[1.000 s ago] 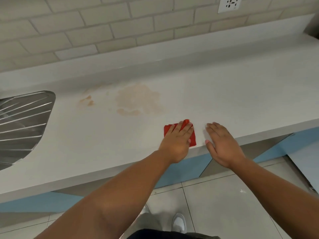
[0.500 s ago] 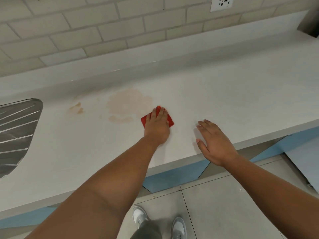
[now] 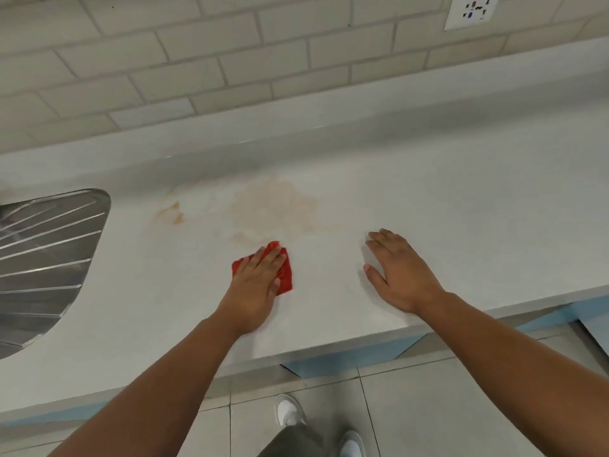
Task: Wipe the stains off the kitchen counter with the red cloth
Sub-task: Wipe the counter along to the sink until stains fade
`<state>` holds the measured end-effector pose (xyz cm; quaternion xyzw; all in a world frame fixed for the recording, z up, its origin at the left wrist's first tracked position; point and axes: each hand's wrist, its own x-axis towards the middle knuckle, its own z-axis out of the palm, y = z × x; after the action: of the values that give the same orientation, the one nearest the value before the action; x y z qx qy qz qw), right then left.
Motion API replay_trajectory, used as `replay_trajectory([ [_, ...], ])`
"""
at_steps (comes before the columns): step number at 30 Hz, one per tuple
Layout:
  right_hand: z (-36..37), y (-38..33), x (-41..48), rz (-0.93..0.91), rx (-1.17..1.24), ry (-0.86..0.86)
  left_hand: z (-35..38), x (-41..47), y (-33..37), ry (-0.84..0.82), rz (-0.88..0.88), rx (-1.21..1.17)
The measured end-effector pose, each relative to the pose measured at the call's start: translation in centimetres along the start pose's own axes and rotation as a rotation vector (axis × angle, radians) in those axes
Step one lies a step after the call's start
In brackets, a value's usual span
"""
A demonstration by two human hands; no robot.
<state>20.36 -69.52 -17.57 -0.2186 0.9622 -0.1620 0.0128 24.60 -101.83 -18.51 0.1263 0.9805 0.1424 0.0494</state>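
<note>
Left hand (image 3: 253, 285), right hand (image 3: 398, 272) (fingers (image 3: 384, 240) flat)

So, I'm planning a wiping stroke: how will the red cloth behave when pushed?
The red cloth looks soft and creased, so probably floppy and light. Under the flat left hand it should slide, though it may bunch.

Looks forward and steeply down from the person's head, close against the front edge of the kitchen counter (image 3: 461, 209), near enough for both forearms (image 3: 164, 384) to run in from the bottom edge and for the left hand (image 3: 253, 285) and right hand (image 3: 402, 275) to sit around mid-frame. Faces the tiled wall (image 3: 230, 61) behind the counter, with a socket (image 3: 471, 11) at the top right and a ribbed steel drainboard (image 3: 43, 258) cut by the left edge. Takes in, wide-angle, at the very bottom the floor tiles (image 3: 428, 407) and white shoes (image 3: 290, 410) straight below.
</note>
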Motion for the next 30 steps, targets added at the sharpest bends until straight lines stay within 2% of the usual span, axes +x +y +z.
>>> replay_trajectory([
  [4, 1.1, -1.8, 3.9, -0.047, 0.015, -0.018, -2.2, -0.1, -6.1, 0.126, -0.220, -0.084],
  [8, 1.8, -2.6, 7.0, -0.047, 0.011, -0.028, -3.7, 1.3, -8.7, 0.258, -0.440, -0.260],
  [13, 1.6, -2.6, 10.1, -0.034, -0.017, -0.012, -3.1, 6.2, -8.2, 0.186, -0.603, 0.008],
  [16, 1.2, -2.4, 11.5, -0.018, -0.026, 0.003, -2.7, 9.3, -7.1, 0.169, -0.512, 0.044],
  [19, 1.0, -2.1, 12.2, -0.030, -0.029, 0.008, -2.1, 10.6, -4.8, 0.093, -0.254, 0.053],
  [22, 1.1, -1.6, 12.5, -0.049, -0.021, -0.006, -1.5, 8.2, -3.6, 0.014, 0.041, 0.057],
  [24, 1.0, -1.0, 12.9, -0.070, -0.008, -0.008, -1.6, 6.3, -5.1, -0.022, 0.135, -0.013],
  [26, 0.8, -0.5, 13.1, -0.097, 0.009, -0.004, -2.1, 5.0, -7.5, 0.002, 0.065, -0.076],
  [30, 0.0, 1.2, 13.1, -0.152, 0.033, -0.002, -2.7, 5.7, -9.4, 0.128, -0.311, 0.002],
])
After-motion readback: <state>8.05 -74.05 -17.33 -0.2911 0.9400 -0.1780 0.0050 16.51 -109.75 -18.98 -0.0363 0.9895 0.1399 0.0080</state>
